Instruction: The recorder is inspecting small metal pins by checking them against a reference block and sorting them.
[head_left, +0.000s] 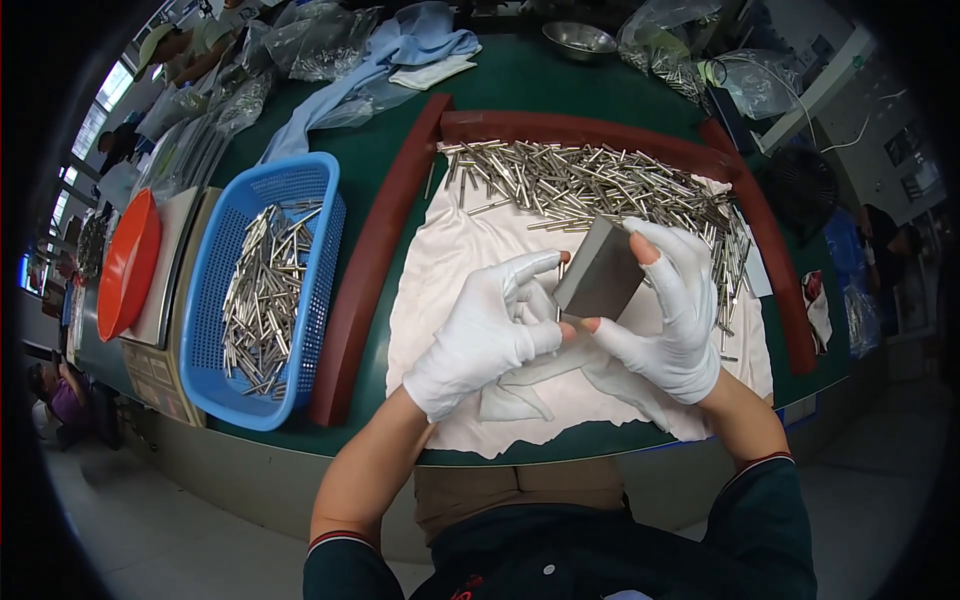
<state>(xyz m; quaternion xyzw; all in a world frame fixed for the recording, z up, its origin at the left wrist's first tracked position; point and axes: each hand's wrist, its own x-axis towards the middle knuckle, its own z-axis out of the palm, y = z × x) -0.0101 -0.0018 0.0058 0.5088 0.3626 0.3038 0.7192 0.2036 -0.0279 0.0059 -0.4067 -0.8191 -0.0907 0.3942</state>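
Grasping grey block (603, 272) in right hand (672, 312) near bench's front edge (590, 446), curling left hand (485, 325) (cannot tell if around anything); probably stiff, heavy, best gripped by edges.

- a workshop or factory floor
- a long green worktable (540, 90) bears a heap of loose metal pins (600, 185)
- a blue plastic basket (264, 417) holds more pins
- clear bags (320, 45) of metal parts lie toward the back
- other people (185, 55) are at the left
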